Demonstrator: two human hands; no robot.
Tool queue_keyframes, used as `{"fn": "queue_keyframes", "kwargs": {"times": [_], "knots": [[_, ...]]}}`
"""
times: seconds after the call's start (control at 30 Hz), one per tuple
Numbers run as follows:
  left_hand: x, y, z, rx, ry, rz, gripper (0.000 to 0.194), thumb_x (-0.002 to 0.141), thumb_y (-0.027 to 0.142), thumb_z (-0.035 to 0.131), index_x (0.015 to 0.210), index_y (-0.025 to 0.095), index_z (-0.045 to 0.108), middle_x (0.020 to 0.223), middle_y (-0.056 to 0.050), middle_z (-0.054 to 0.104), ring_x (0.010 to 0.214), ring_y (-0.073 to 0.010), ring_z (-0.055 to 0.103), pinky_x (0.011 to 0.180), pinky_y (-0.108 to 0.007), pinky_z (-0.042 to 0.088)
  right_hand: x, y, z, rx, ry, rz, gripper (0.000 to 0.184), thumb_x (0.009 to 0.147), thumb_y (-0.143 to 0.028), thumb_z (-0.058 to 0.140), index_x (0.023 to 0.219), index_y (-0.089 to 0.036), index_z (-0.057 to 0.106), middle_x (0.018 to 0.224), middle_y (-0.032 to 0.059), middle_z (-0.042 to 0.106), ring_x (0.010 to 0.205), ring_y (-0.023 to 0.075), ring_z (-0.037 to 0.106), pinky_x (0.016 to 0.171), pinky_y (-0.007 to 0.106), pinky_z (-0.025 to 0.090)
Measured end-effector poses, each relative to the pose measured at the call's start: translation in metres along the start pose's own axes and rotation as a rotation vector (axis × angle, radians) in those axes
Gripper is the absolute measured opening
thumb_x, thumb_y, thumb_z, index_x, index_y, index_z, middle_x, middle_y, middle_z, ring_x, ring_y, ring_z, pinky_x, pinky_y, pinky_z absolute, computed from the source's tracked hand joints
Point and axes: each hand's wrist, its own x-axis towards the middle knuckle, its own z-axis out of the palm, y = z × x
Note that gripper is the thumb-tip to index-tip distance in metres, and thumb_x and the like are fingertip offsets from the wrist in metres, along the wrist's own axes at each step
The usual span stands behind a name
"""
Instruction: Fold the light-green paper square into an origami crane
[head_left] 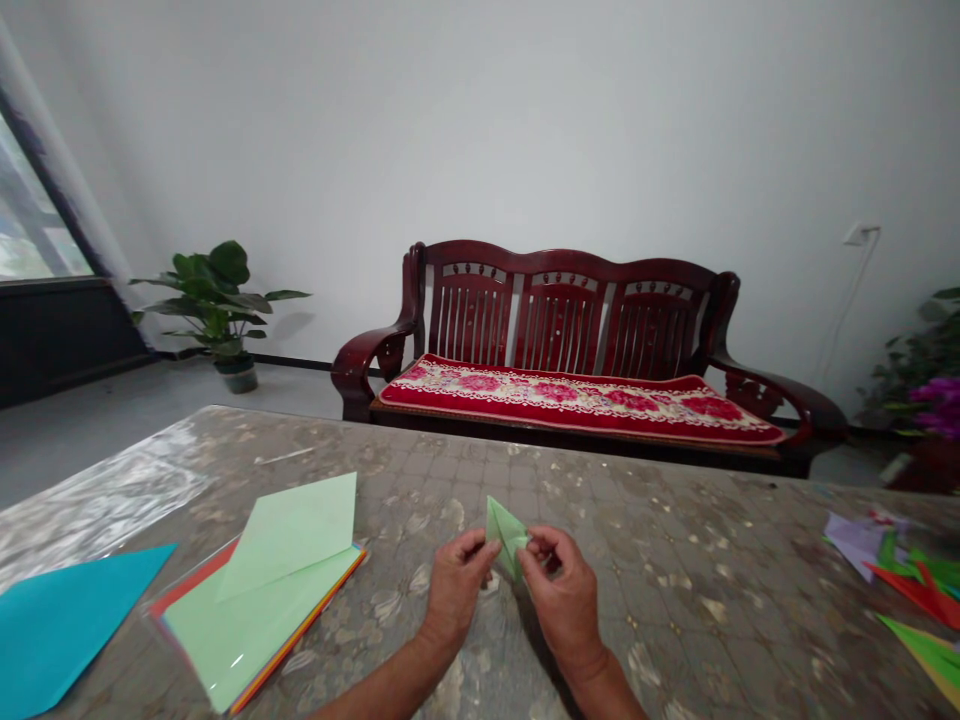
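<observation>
A small piece of folded light green paper [504, 532] is held up above the table in front of me, its pointed tip upward and a crease running down its face. My left hand [459, 580] pinches its left edge between thumb and fingers. On the opposite edge, the thumb and fingers of my right hand [561, 585] are closed on the same paper. Parts of the paper's sides are covered by my fingertips.
A patterned cloth [660, 600] covers the table. To the left lie a stack of coloured paper [255, 620], a loose green sheet [300, 525] and a blue sheet [67, 620]. Several folded paper pieces [911, 570] sit at the right edge. Behind stands a wooden bench [562, 310].
</observation>
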Motion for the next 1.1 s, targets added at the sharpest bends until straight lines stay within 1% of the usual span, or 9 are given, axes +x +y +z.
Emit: {"fn": "queue_keyframes", "kwargs": {"times": [0.13,0.23,0.37,0.47,0.6,0.7,0.8,0.87,1.1], "knots": [[-0.002,0.003,0.001,0.010,0.002,-0.004,0.029,0.066,0.044,0.065,0.069,0.016,0.069,0.051,0.005,0.051,0.047,-0.0105,0.044,0.049,-0.021,0.037,0.002,-0.005,-0.004,-0.045,-0.026,-0.239,0.007,0.083,-0.017,0.061,0.087,-0.022,0.065,0.073,-0.0002,0.064,0.068,0.0141,0.059,0.063,0.024,0.048],[-0.002,0.005,0.001,0.038,-0.007,0.008,0.027,0.067,0.044,0.062,0.063,0.017,0.065,0.049,0.006,0.047,0.048,-0.0111,0.045,0.050,-0.022,0.038,0.003,-0.011,-0.007,-0.061,-0.051,-0.393,0.014,0.086,-0.010,0.056,0.084,-0.022,0.063,0.075,0.0006,0.064,0.072,0.0148,0.059,0.067,0.026,0.048],[-0.002,0.003,0.001,0.070,-0.017,0.023,0.026,0.067,0.042,0.059,0.057,0.018,0.059,0.049,0.006,0.047,0.049,-0.0115,0.046,0.051,-0.022,0.038,0.004,-0.016,-0.008,-0.062,-0.060,-0.462,0.017,0.088,-0.008,0.056,0.086,-0.023,0.062,0.079,0.0018,0.065,0.076,0.0159,0.061,0.070,0.028,0.049],[-0.001,0.000,0.000,0.078,-0.028,0.027,0.027,0.068,0.043,0.060,0.058,0.019,0.059,0.050,0.006,0.048,0.050,-0.0117,0.047,0.051,-0.022,0.039,0.004,-0.015,-0.008,-0.049,-0.067,-0.438,0.015,0.088,-0.010,0.056,0.090,-0.023,0.062,0.086,0.0032,0.067,0.082,0.0168,0.064,0.075,0.029,0.051],[-0.001,-0.002,-0.001,0.105,-0.024,0.072,0.027,0.070,0.042,0.059,0.057,0.019,0.058,0.050,0.006,0.048,0.050,-0.0119,0.048,0.053,-0.023,0.041,0.004,-0.014,-0.008,-0.043,-0.046,-0.418,0.012,0.087,-0.012,0.058,0.089,-0.023,0.062,0.081,0.0016,0.068,0.075,0.0156,0.064,0.071,0.027,0.051],[-0.002,0.000,0.001,0.095,-0.024,0.102,0.022,0.069,0.040,0.060,0.066,0.018,0.062,0.057,0.004,0.055,0.053,-0.0128,0.052,0.054,-0.023,0.044,0.003,-0.014,-0.008,-0.044,-0.087,-0.416,0.015,0.087,-0.010,0.056,0.085,-0.023,0.064,0.080,0.0014,0.069,0.075,0.0150,0.065,0.072,0.026,0.050],[-0.003,-0.001,0.003,-0.027,0.016,0.085,0.026,0.067,0.037,0.065,0.084,0.019,0.061,0.066,0.002,0.063,0.059,-0.0148,0.058,0.054,-0.024,0.046,0.002,-0.011,-0.007,0.003,-0.095,-0.297,0.014,0.087,-0.013,0.056,0.083,-0.023,0.065,0.080,0.0022,0.070,0.076,0.0153,0.066,0.072,0.026,0.051],[-0.002,-0.004,0.004,-0.092,0.053,0.088,0.031,0.066,0.035,0.070,0.089,0.020,0.056,0.068,0.002,0.065,0.062,-0.0158,0.060,0.055,-0.023,0.048,0.001,-0.008,-0.005,0.052,-0.077,-0.187,0.010,0.087,-0.017,0.057,0.082,-0.022,0.064,0.080,0.0028,0.069,0.075,0.0156,0.065,0.069,0.025,0.052],[-0.003,-0.009,0.001,0.037,0.082,0.291,0.019,0.074,0.033,0.070,0.074,0.019,0.058,0.077,0.001,0.059,0.069,-0.0145,0.059,0.061,-0.023,0.050,0.000,-0.003,-0.001,0.178,-0.068,-0.036,0.011,0.086,-0.023,0.057,0.078,-0.021,0.064,0.080,0.0031,0.070,0.077,0.0162,0.066,0.072,0.026,0.052]]}}
